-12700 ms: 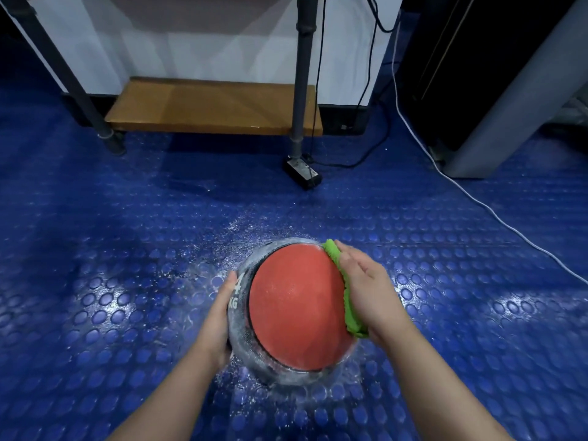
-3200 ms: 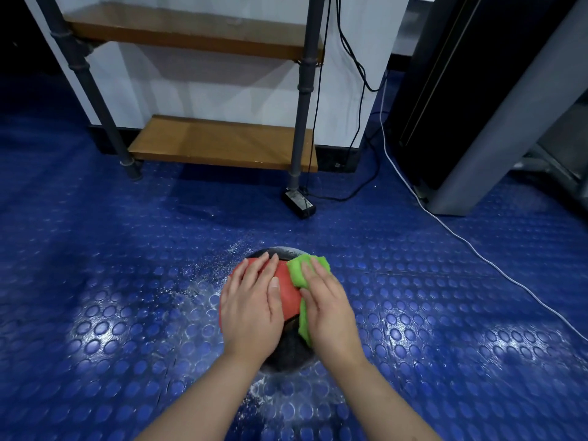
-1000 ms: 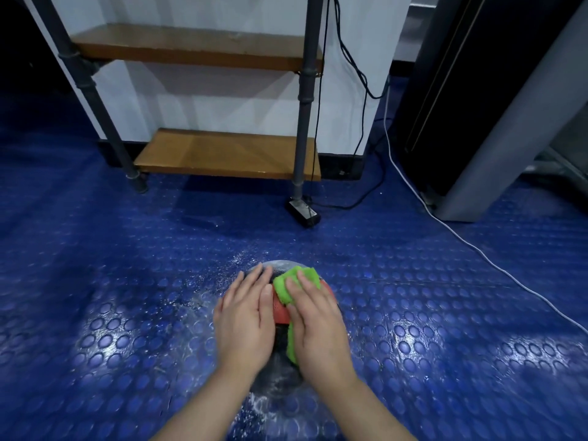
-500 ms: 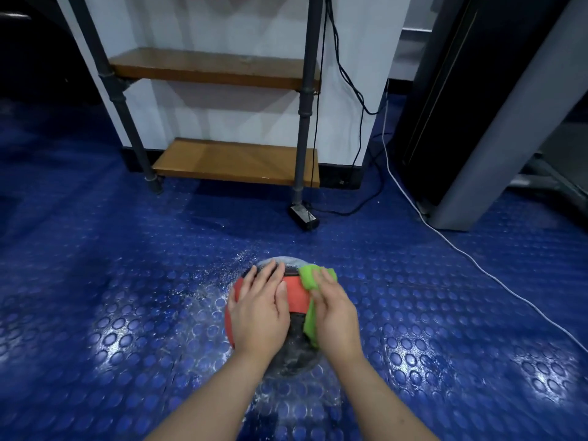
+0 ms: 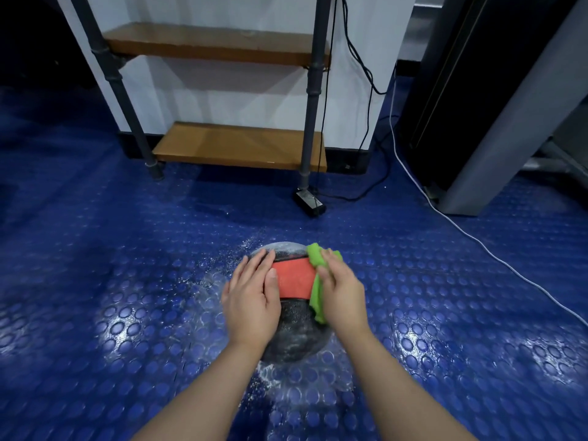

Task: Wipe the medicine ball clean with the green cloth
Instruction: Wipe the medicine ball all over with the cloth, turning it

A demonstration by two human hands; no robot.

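Observation:
The medicine ball [image 5: 294, 278], red with a black speckled band, sits on the blue studded floor below the middle of the view. My left hand [image 5: 251, 297] lies flat on its left side with the fingers straight. My right hand [image 5: 342, 294] presses the green cloth [image 5: 316, 291] against the ball's right side, fingers laid over the cloth. The cloth sticks out past my fingertips at the top and hangs below my thumb. Both hands hide much of the ball's sides.
White flecks and wet sheen cover the blue floor [image 5: 127, 313] around the ball. A metal-and-wood shelf rack [image 5: 241, 148] stands behind, its black foot [image 5: 308, 202] close by. A white cable [image 5: 477, 243] runs across the floor on the right, beside a dark cabinet [image 5: 477, 106].
My right hand has slid the cloth to the right across the ball, baring more of the red panel between my hands. My left hand stays flat on the left side.

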